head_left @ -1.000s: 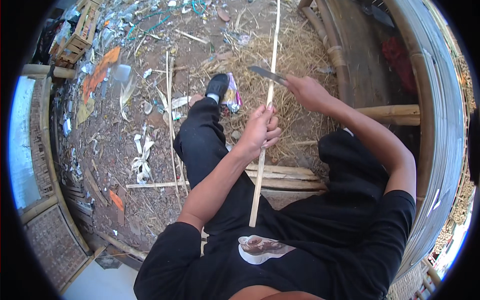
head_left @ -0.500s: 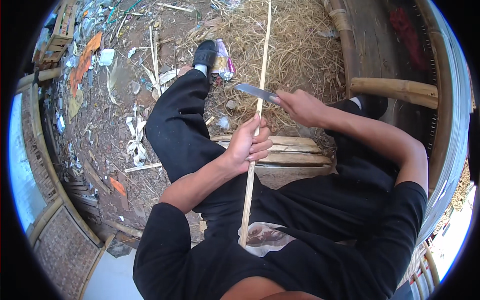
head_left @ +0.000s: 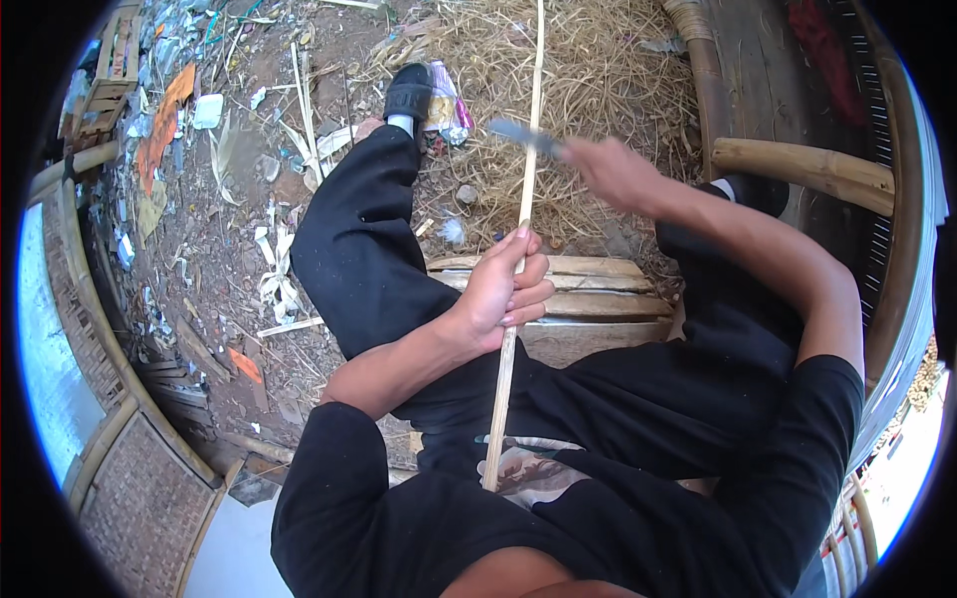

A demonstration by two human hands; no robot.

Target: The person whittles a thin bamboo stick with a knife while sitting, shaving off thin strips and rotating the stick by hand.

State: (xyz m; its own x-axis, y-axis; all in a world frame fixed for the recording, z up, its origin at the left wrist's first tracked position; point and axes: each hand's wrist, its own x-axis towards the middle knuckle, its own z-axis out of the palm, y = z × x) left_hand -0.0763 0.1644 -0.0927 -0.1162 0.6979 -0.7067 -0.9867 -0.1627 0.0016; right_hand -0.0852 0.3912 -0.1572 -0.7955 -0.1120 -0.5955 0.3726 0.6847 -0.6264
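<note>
A long, pale bamboo strip [head_left: 501, 399] runs from my lap up past the top edge of the view. My left hand [head_left: 506, 284] is wrapped round it above my lap, thumb pointing up along it. Farther up, my right hand [head_left: 618, 171] is closed round the handle of a knife [head_left: 520, 135], blurred by motion. The blade points left and crosses the strip; whether it touches the strip I cannot tell. Most of the knife's handle is hidden in my fingers.
Pale shavings [head_left: 598, 100] cover the ground ahead. Below my hands stands a slatted wooden crate [head_left: 598, 304]. A thick bamboo pole [head_left: 807, 171] juts in at the right. Scraps and litter lie at the left, with another wooden crate [head_left: 108, 75] at the far left.
My right hand and the knife have moved up along the strip, away from my left hand. My left hand keeps its grip on the strip.
</note>
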